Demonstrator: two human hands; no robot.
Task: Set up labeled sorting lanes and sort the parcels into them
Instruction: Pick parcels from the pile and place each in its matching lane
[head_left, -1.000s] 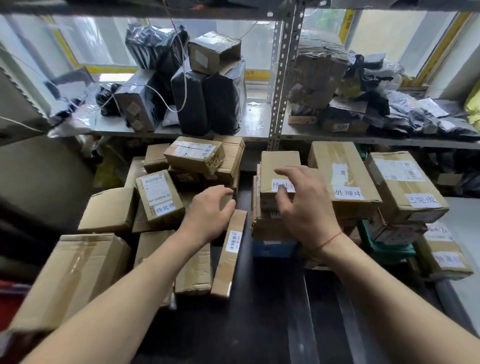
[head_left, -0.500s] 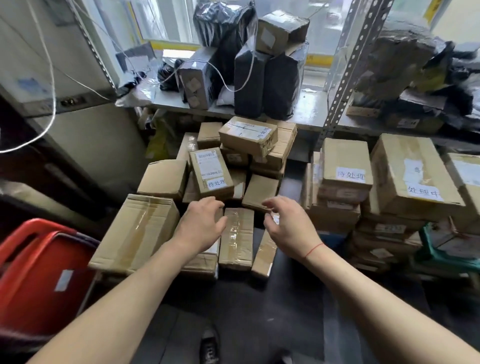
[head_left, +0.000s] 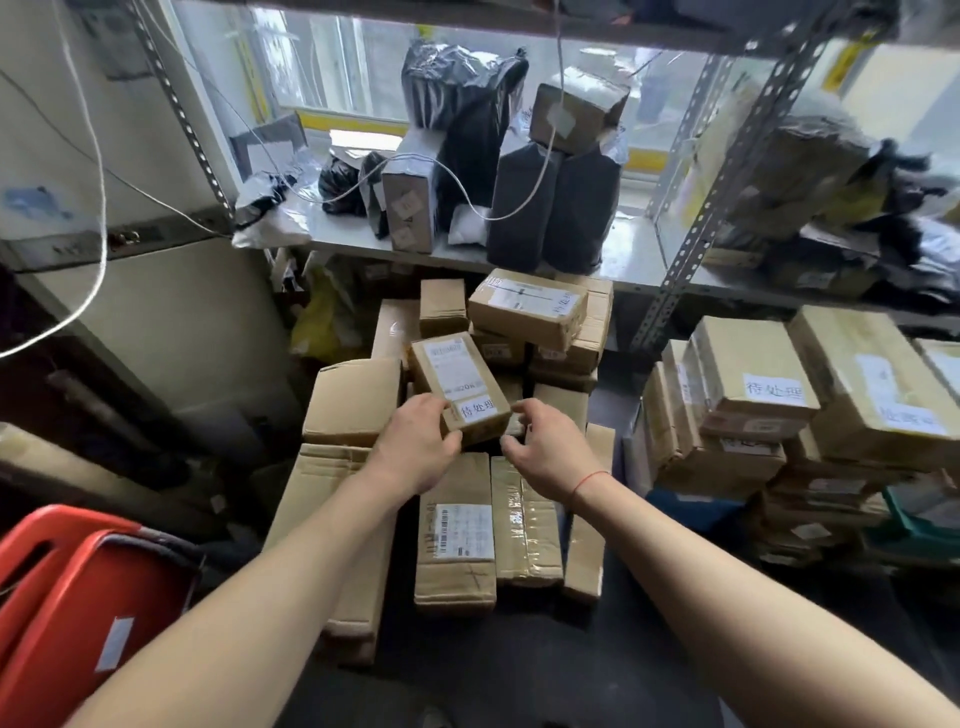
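A small cardboard box (head_left: 457, 382) with a shipping label and a white handwritten tag lies tilted on top of the left pile of parcels. My left hand (head_left: 421, 447) grips its near left end, fingers on top and thumb below. My right hand (head_left: 548, 449) has its curled index finger and thumb at the box's near right corner. To the right stand tagged stacks: one box (head_left: 753, 374) bearing the same kind of white tag, and a larger tagged box (head_left: 878, 384) beside it.
Flat parcels (head_left: 457, 535) lie on the dark floor under my wrists, next to a large carton (head_left: 353, 400). A red plastic crate (head_left: 62, 597) sits at the lower left. A metal shelf (head_left: 634, 265) above holds black bagged parcels (head_left: 550, 208); its perforated upright (head_left: 696, 260) divides the piles.
The view swung left from the right-hand stacks to the left pile. Both hands moved forward from the flat parcels up to the small tagged box and took hold of its near end.
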